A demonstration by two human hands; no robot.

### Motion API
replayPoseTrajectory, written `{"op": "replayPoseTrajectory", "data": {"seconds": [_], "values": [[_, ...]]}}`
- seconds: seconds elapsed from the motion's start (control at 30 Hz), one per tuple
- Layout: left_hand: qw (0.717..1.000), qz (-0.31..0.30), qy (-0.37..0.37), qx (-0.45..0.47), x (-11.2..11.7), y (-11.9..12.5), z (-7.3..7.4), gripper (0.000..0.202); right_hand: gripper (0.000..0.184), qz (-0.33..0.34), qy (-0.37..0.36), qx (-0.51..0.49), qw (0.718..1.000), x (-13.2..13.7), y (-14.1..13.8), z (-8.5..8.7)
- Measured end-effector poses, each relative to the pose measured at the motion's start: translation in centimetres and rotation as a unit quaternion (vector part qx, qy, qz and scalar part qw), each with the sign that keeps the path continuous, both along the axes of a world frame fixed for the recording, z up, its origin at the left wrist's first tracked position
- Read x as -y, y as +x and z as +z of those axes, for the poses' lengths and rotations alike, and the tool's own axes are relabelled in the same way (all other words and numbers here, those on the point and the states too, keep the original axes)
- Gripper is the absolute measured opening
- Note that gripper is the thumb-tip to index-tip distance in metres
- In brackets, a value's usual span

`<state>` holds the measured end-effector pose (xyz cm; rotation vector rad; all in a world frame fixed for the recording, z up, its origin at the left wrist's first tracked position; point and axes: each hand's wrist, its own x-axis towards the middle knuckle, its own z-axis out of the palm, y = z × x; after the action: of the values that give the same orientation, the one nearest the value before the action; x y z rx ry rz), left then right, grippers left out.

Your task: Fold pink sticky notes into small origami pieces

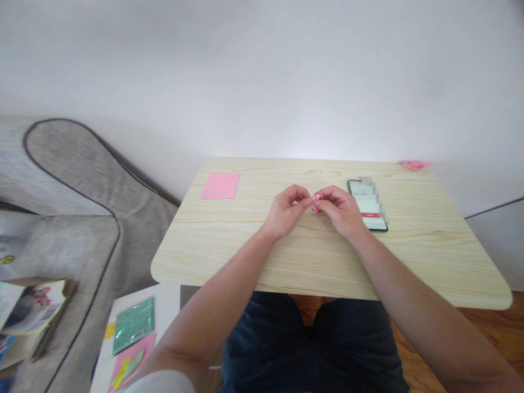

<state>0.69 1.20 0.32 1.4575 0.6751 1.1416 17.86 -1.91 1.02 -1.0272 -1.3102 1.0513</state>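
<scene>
Above the middle of the light wooden table (229, 245), a small piece of folded pink paper (316, 203) is pinched between both hands. My left hand (289, 210) grips its left side with thumb and index finger. On the other side, my right hand (338, 208) holds it the same way, its fingertips hiding part of the folds. Just right of that hand lies a phone (370, 204) with a lit screen, partly blurred out. A flat square of pink paper (221, 186) rests at the table's back left.
A folded pink paper piece (415, 164) sits at the back right edge, by the white wall (262, 82). Left of the table are a grey sofa (82, 174), a green packet (134, 325) on a white surface, and several papers or books (33, 311).
</scene>
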Motion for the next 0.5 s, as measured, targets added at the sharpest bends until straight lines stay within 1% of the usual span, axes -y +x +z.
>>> {"op": "replayPoseTrajectory", "data": {"seconds": [0.2, 0.4, 0.5], "values": [[0.999, -0.001, -0.004, -0.044, 0.0, -0.3, 0.1, 0.029, 0.016, -0.007, -0.021, 0.020, 1.000, 0.0, 0.4, -0.2], [0.998, -0.001, 0.001, -0.062, 0.0, -0.3, 0.4, 0.033, 0.015, 0.013, -0.017, 0.027, 0.999, 0.0, 0.8, -0.2], [0.999, -0.021, -0.013, -0.047, -0.1, -0.3, 0.5, 0.033, 0.015, 0.036, -0.015, 0.028, 0.999, -0.1, 1.1, -0.1]]}}
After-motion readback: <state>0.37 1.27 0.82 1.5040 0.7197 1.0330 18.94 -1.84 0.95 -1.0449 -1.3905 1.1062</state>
